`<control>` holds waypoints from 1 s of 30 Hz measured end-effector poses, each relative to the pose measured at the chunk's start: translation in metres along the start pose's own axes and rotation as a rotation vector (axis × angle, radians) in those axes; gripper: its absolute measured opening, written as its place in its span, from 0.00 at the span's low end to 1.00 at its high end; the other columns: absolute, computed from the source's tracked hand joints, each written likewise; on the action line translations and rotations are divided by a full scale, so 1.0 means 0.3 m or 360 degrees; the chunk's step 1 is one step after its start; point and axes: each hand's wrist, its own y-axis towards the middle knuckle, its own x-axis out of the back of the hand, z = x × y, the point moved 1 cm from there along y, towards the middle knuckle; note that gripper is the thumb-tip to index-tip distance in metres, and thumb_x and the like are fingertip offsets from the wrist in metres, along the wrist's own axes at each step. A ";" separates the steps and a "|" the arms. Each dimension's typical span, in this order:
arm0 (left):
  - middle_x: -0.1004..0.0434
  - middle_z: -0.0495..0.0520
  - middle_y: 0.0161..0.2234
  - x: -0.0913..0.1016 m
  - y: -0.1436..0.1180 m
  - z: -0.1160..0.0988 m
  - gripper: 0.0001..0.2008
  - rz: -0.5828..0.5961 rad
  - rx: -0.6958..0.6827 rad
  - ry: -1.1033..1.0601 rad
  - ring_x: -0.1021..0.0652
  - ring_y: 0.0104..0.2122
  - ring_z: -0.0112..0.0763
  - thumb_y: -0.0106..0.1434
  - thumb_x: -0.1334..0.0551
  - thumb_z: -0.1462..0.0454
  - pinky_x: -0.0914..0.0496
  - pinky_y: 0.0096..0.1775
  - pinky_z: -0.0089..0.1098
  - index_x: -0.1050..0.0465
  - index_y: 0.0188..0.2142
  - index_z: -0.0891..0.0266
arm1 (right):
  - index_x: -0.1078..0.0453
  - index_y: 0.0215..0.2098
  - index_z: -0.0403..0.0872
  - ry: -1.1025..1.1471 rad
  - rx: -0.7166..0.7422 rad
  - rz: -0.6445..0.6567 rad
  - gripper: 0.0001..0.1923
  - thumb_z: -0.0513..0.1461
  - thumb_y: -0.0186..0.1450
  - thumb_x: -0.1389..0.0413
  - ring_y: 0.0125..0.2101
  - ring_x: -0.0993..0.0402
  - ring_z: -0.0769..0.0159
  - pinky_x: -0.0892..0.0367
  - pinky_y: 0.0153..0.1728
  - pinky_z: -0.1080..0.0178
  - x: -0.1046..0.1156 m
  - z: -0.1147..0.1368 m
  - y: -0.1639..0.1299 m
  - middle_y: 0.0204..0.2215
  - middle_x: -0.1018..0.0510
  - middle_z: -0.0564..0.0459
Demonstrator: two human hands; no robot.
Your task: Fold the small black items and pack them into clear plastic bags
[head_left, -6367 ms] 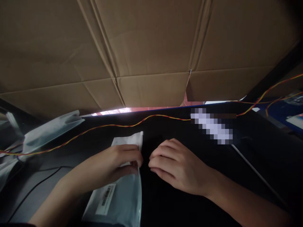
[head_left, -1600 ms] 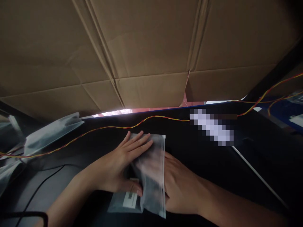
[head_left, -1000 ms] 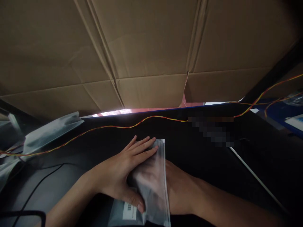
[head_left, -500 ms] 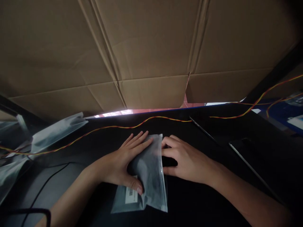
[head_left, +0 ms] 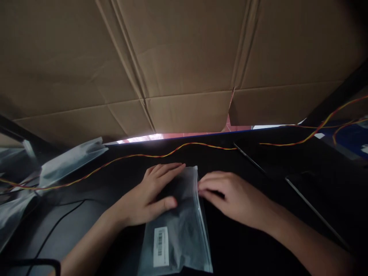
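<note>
Drawn back to the zip edge point(head_left: 199, 210) of a clear plastic bag point(head_left: 182, 222), the right hand point(head_left: 230, 193) pinches it between narrowed fingertips; the bag lies flat on a black table point(head_left: 235, 253), well in from the far edge. Left hand point(head_left: 145, 197) presses the bag, thumb wide of the fingers, near a barcode label point(head_left: 161, 247). Farther out, a red-and-yellow wire point(head_left: 194, 143) runs near the table's far edge.

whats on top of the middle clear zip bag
The left hand lies over the upper left of the zip bag; a white barcode label shows lower down. What the hand covers cannot be seen.
</note>
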 end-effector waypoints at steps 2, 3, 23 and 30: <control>0.30 0.60 0.70 -0.006 0.010 -0.010 0.30 -0.0186 0.0096 -0.0035 0.30 0.69 0.55 0.81 0.50 0.43 0.38 0.69 0.61 0.39 0.75 0.48 | 0.18 0.46 0.52 0.0001 -0.0223 -0.0191 0.10 0.36 0.78 0.43 0.38 0.17 0.65 0.25 0.41 0.62 0.026 -0.022 0.009 0.42 0.14 0.53; 0.26 0.58 0.66 -0.014 0.016 -0.016 0.25 -0.0255 0.0131 -0.0073 0.27 0.65 0.51 0.82 0.48 0.48 0.34 0.67 0.56 0.35 0.72 0.49 | 0.18 0.47 0.51 0.0022 -0.0336 -0.0228 0.10 0.38 0.78 0.43 0.33 0.18 0.66 0.26 0.36 0.63 0.027 -0.033 0.013 0.40 0.14 0.53; 0.29 0.49 0.35 -0.059 0.054 -0.092 0.15 -0.0502 0.0100 -0.0187 0.25 0.34 0.31 0.81 0.48 0.61 0.30 0.37 0.33 0.32 0.35 0.58 | 0.35 0.33 0.50 0.0884 -0.0901 0.0381 0.15 0.46 0.75 0.41 0.14 0.38 0.75 0.46 0.15 0.72 -0.125 0.044 0.004 0.15 0.35 0.66; 0.29 0.50 0.36 -0.004 0.038 0.000 0.15 -0.0702 0.0221 0.0061 0.26 0.35 0.34 0.81 0.48 0.58 0.31 0.39 0.36 0.33 0.36 0.58 | 0.29 0.36 0.50 0.0825 -0.0995 0.0874 0.14 0.50 0.71 0.38 0.16 0.34 0.74 0.44 0.15 0.73 -0.106 0.079 -0.031 0.17 0.32 0.64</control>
